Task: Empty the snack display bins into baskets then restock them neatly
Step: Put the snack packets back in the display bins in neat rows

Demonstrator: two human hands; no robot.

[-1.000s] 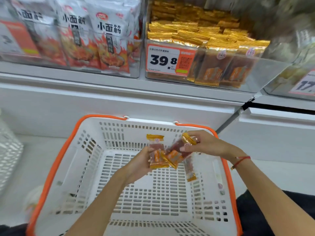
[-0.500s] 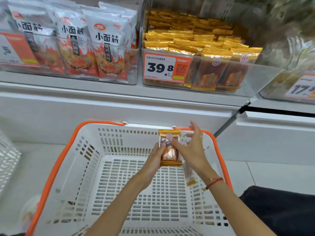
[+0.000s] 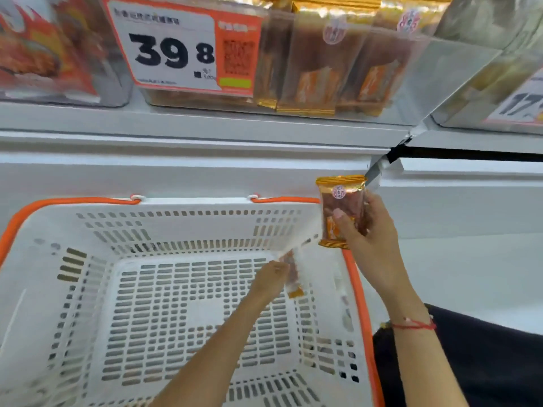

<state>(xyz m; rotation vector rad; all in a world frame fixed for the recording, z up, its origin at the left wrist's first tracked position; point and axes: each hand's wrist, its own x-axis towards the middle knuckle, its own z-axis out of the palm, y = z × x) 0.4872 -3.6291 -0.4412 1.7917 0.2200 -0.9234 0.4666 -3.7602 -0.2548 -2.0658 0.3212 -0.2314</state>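
Observation:
A white plastic basket (image 3: 88,230) with an orange rim sits below the shelf. My right hand (image 3: 364,239) grips a stack of gold-edged snack packets (image 3: 342,198) upright over the basket's right rim. My left hand (image 3: 270,280) reaches down inside the basket and pinches one more gold-edged packet (image 3: 293,277) that leans against the right wall. Above, a clear display bin (image 3: 417,83) holds several of the same packets behind a 39.8 price tag (image 3: 173,51).
A bin of red and white snack bags (image 3: 44,54) stands at the upper left. Another clear bin with a price tag (image 3: 520,107) is at the upper right. The white shelf front (image 3: 205,171) runs behind the basket. Dark fabric (image 3: 484,362) lies at lower right.
Both hands held the stack together over the basket's back; now my right hand holds it alone further right, and my left hand has dropped to the packet inside the basket. The view moved closer to the shelf.

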